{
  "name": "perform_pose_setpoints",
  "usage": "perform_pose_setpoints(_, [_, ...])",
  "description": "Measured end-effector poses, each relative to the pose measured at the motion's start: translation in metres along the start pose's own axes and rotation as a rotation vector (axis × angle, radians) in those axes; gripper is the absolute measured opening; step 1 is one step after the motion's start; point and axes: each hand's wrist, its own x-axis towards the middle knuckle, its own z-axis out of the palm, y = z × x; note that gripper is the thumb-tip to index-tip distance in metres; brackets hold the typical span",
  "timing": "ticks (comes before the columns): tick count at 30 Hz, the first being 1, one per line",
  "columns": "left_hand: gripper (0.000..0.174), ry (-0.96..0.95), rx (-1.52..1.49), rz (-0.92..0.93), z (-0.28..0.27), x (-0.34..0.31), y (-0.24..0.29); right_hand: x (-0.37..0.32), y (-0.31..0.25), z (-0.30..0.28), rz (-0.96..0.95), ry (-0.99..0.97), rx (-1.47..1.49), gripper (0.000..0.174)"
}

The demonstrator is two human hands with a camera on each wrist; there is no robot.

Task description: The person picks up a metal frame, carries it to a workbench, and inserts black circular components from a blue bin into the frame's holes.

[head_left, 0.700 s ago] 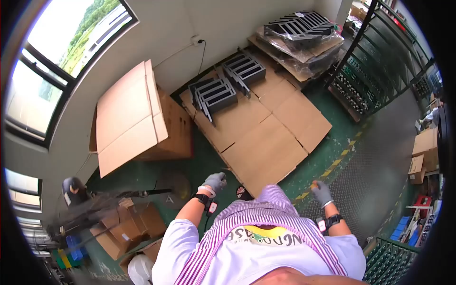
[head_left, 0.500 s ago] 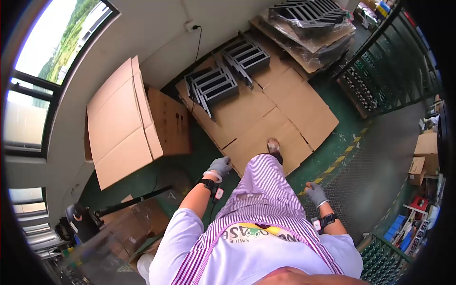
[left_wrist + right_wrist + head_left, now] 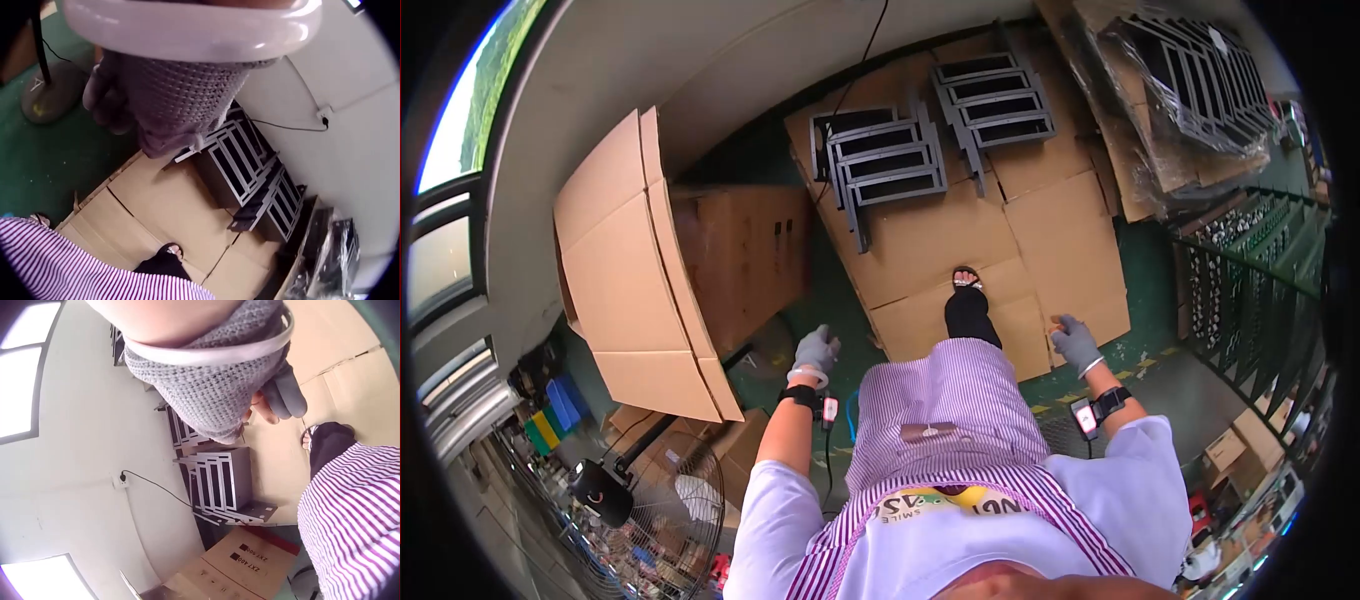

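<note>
Both hands wear grey knit gloves and hold nothing. My left hand (image 3: 817,350) hangs at the person's side, over the green floor by the cardboard sheet's edge, fingers loosely bent. Over the sheet's right part hangs my right hand (image 3: 1077,343); bare fingertips show past its glove in the right wrist view. Ahead on the flat cardboard sheet (image 3: 940,235) lie two stacks of dark metal frames with grey bars, a left stack (image 3: 890,165) and a right stack (image 3: 997,100), both out of reach of the hands. A sandalled foot (image 3: 967,278) stands on the sheet.
A large open carton (image 3: 740,260) with raised flaps stands at left. Behind the left arm is a pedestal fan (image 3: 660,510). Plastic-wrapped frames (image 3: 1200,90) are stacked at the back right, near a green rack (image 3: 1250,280). A cable hangs from the wall socket (image 3: 120,481).
The person has stepped forward onto the cardboard, so the frame stacks appear closer. The view has turned to the right. Both hands remain without anything in them.
</note>
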Motion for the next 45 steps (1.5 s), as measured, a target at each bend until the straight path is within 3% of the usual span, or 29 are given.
perform_pose_setpoints(3, [0.035, 0.013, -0.125, 0.025, -0.017, 0.031, 0.041, 0.041, -0.02, -0.026, 0.073, -0.005, -0.094, 0.038])
perform_pose_setpoints(7, [0.04, -0.023, -0.078, 0.096, -0.006, 0.111, 0.055, 0.117, -0.047, -0.024, 0.1, -0.082, -0.14, 0.042])
perform_pose_setpoints(12, [0.046, 0.041, 0.133, 0.059, 0.043, 0.258, 0.042, 0.254, -0.089, 0.029, 0.032, -0.114, -0.291, 0.051])
perform_pose_setpoints(15, [0.05, 0.133, 0.074, -0.057, 0.048, 0.319, 0.039, 0.34, -0.121, 0.079, -0.028, -0.136, -0.484, 0.059])
perform_pose_setpoints(16, [0.051, 0.141, 0.051, -0.088, 0.05, 0.335, 0.043, 0.385, -0.098, 0.097, -0.156, -0.07, -0.455, 0.064])
perform_pose_setpoints(18, [0.055, 0.109, -0.021, -0.115, 0.049, 0.363, 0.05, 0.435, -0.118, 0.126, -0.246, -0.035, -0.492, 0.076])
perform_pose_setpoints(19, [0.054, 0.157, -0.011, -0.128, 0.059, 0.381, 0.047, 0.45, -0.132, 0.141, -0.305, 0.095, -0.528, 0.083])
perform_pose_setpoints(22, [0.053, 0.284, -0.073, -0.09, 0.078, 0.419, 0.036, 0.507, -0.173, 0.177, -0.168, 0.241, -0.489, 0.097])
perform_pose_setpoints(24, [0.052, 0.315, -0.147, -0.101, 0.08, 0.43, 0.039, 0.539, -0.196, 0.189, -0.182, 0.361, -0.416, 0.101])
perform_pose_setpoints(26, [0.05, 0.297, -0.224, -0.177, 0.073, 0.431, 0.054, 0.556, -0.214, 0.198, -0.207, 0.381, -0.354, 0.106])
perform_pose_setpoints(28, [0.05, 0.366, -0.29, -0.212, 0.08, 0.432, 0.053, 0.553, -0.231, 0.211, -0.033, 0.396, -0.434, 0.112])
perform_pose_setpoints(29, [0.049, 0.404, -0.324, -0.227, 0.082, 0.432, 0.053, 0.552, -0.23, 0.214, -0.043, 0.426, -0.419, 0.112])
perform_pose_setpoints(32, [0.054, 0.55, -0.453, -0.293, 0.088, 0.434, 0.05, 0.555, -0.232, 0.219, -0.017, 0.482, -0.481, 0.109])
perform_pose_setpoints(34, [0.058, 0.591, -0.447, -0.354, 0.085, 0.43, 0.055, 0.561, -0.232, 0.213, -0.044, 0.438, -0.494, 0.094])
perform_pose_setpoints(38, [0.064, 0.437, -0.317, -0.28, 0.087, 0.444, 0.041, 0.56, -0.223, 0.21, -0.037, 0.434, -0.539, 0.085])
perform_pose_setpoints(42, [0.047, 0.359, -0.347, -0.287, 0.096, 0.419, 0.031, 0.528, -0.192, 0.209, -0.013, 0.377, -0.506, 0.08])
perform_pose_setpoints(45, [0.046, 0.267, -0.329, -0.333, 0.133, 0.396, 0.011, 0.49, -0.143, 0.218, 0.041, 0.41, -0.434, 0.083])
